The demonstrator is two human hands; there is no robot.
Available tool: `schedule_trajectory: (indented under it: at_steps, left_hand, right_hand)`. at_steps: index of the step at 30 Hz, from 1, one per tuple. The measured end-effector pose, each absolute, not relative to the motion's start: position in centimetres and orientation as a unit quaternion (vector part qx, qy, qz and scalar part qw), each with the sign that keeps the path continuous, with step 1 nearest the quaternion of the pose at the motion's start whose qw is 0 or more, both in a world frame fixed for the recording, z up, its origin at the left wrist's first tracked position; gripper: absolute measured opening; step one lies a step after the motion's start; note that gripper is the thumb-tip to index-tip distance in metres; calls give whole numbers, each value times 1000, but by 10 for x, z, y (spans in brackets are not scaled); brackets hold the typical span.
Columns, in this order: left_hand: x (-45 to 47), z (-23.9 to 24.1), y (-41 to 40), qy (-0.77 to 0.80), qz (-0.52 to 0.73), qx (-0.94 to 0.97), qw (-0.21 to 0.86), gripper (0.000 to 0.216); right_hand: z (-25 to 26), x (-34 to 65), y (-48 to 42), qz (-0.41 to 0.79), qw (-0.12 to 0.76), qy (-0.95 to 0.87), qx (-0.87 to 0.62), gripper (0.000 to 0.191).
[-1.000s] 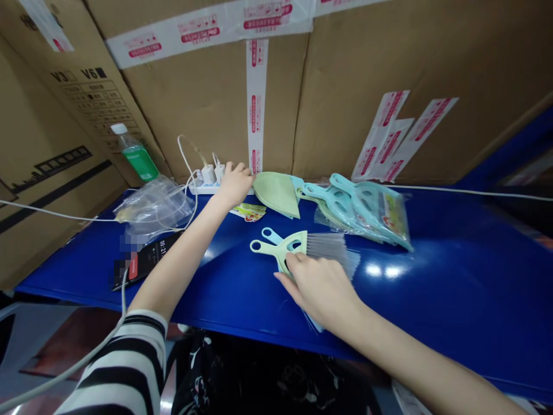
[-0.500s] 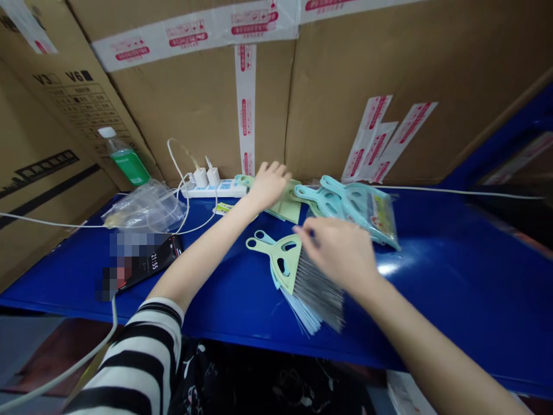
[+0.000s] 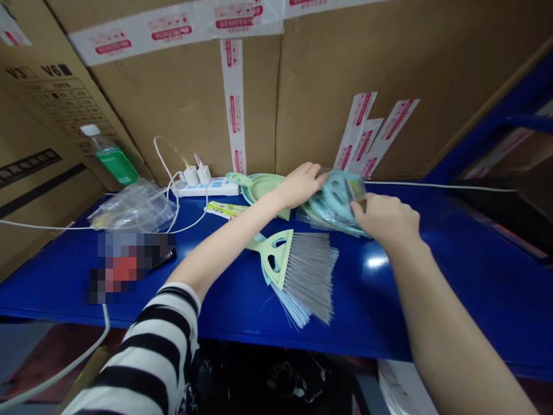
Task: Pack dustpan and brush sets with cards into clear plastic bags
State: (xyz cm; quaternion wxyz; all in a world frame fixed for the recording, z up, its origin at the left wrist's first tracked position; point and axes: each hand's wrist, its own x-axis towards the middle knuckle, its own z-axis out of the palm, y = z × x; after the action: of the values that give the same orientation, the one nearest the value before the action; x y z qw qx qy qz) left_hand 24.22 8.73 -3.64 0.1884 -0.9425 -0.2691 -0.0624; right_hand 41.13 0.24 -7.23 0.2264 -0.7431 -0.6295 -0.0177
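Between the fingers of both hands, a bagged blue bundle (image 3: 339, 193) is being gripped by the right hand (image 3: 387, 221); whether it is also being grasped by the left hand (image 3: 302, 184) cannot be told. Loose brushes (image 3: 300, 271) are lying on the wearer's side of the fingers.

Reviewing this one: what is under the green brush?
A blue brush. Its pale bristles and a strip of blue edge show below the green brush. The rest of its head is covered, and the left forearm hides the handle ends.
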Motion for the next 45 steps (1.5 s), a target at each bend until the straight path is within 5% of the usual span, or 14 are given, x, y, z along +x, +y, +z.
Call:
schedule_trajectory:
  at_steps: [11, 18, 28, 45]
  left_hand:
    - [84, -32, 30, -354, -137, -891, 249, 43]
    - [22, -52, -1, -337, -153, -888, 272, 39]
    - [-9, -74, -11, -356, -186, -880, 254, 43]
    - [-17, -78, -15, -395, -196, -856, 269, 47]
  right_hand:
    - [-61, 323, -34, 24, 305, -754, -582, 34]
    - [-66, 296, -46, 200, 246, -826, -465, 27]
    - [-65, 286, -51, 243, 179, -890, -343, 17]
    - [-78, 278, -49, 101, 334, -775, -528, 22]
